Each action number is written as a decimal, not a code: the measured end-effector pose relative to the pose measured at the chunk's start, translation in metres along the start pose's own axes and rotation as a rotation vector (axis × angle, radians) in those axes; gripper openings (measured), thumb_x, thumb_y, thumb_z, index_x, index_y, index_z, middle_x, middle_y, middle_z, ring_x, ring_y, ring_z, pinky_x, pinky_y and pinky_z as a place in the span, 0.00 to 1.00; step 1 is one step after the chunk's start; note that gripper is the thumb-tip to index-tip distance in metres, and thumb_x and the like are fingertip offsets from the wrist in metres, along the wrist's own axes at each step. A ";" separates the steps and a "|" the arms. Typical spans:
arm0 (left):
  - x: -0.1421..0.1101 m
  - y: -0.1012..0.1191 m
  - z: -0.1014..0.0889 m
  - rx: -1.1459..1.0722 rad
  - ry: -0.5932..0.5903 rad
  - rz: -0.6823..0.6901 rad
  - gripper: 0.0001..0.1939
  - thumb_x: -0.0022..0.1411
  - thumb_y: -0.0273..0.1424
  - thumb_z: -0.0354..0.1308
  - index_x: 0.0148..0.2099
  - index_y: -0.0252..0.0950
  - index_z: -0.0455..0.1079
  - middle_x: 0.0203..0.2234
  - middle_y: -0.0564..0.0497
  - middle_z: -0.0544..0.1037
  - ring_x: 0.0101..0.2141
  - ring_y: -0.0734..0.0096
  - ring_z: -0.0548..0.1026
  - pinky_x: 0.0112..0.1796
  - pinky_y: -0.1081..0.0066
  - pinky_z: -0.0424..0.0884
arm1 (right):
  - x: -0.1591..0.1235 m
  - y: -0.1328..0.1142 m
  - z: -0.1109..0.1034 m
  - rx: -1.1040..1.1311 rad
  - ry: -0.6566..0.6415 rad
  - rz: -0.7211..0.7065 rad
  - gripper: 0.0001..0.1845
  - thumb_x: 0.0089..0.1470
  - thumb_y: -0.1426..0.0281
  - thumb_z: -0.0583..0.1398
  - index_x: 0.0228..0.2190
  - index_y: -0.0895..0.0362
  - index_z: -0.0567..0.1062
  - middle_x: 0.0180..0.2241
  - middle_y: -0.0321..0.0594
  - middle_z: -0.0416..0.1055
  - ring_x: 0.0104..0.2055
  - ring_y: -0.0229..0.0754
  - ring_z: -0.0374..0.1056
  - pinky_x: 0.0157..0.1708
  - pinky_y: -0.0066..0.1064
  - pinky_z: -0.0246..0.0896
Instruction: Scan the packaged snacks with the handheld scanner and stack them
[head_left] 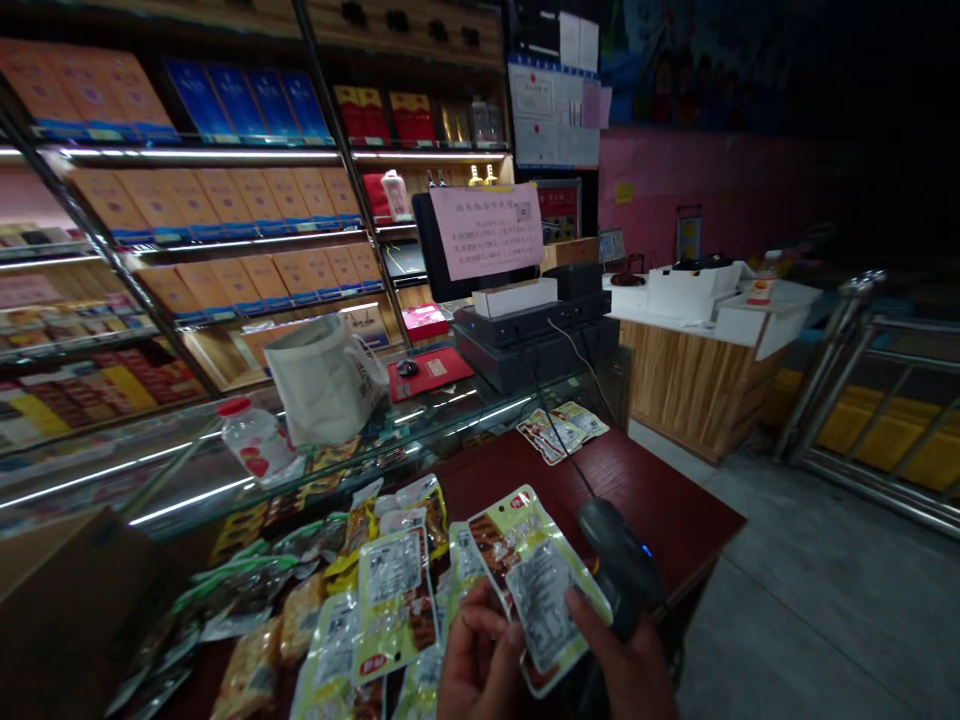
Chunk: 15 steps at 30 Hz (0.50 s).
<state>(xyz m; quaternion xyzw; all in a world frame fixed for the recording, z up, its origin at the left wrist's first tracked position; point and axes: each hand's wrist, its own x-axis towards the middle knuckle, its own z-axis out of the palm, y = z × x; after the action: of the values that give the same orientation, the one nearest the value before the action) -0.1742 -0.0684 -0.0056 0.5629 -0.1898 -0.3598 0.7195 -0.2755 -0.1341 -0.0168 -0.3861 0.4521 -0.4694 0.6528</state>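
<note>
My left hand (480, 655) pinches the lower left edge of a flat, shiny snack packet (544, 590), green and brown with a silver panel. My right hand (630, 665) grips the packet's right edge, one finger lying across its front. Just behind that hand is a black barcode scanner (619, 555) with a small blue light; I cannot tell if the hand touches it. Its cable runs back toward the till. Below and left of my hands lie more such snack packets (394, 590), partly overlapping. Brown snack packs (251, 665) and green-edged pouches (236, 590) are beside them.
Two similar packets (562, 430) lie farther back on the dark red tabletop (645, 475). A white bag (315, 380) and red-capped jar (255, 440) stand on the glass counter. A cardboard box (67, 610) is at left, a monitor (431, 250) behind. Metal railing (885, 420) stands right.
</note>
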 end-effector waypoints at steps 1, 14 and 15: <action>-0.001 0.003 -0.005 -0.086 0.020 0.010 0.31 0.41 0.52 0.71 0.33 0.38 0.58 0.54 0.49 0.70 0.51 0.53 0.72 0.46 0.62 0.73 | -0.001 0.000 -0.003 -0.005 -0.014 0.005 0.37 0.40 0.49 0.69 0.44 0.60 0.70 0.40 0.52 0.77 0.43 0.56 0.74 0.44 0.42 0.69; 0.009 0.091 -0.073 0.607 -0.760 -0.246 0.14 0.55 0.40 0.65 0.35 0.33 0.74 0.25 0.52 0.74 0.25 0.81 0.65 0.27 0.81 0.58 | -0.009 -0.076 -0.035 -0.264 -0.971 -0.076 0.27 0.44 0.67 0.68 0.48 0.58 0.78 0.41 0.40 0.76 0.41 0.44 0.72 0.43 0.31 0.66; 0.007 0.092 -0.073 0.652 -0.804 -0.281 0.12 0.56 0.38 0.64 0.35 0.33 0.74 0.25 0.53 0.73 0.23 0.82 0.63 0.25 0.81 0.56 | -0.009 -0.080 -0.032 -0.296 -0.997 -0.080 0.25 0.45 0.67 0.67 0.47 0.58 0.78 0.39 0.39 0.76 0.40 0.43 0.71 0.42 0.30 0.66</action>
<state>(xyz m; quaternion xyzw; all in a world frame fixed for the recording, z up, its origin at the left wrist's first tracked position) -0.0919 -0.0144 0.0592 0.5948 -0.4752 -0.5623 0.3229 -0.3288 -0.1487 0.0501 -0.6681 0.1326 -0.1840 0.7087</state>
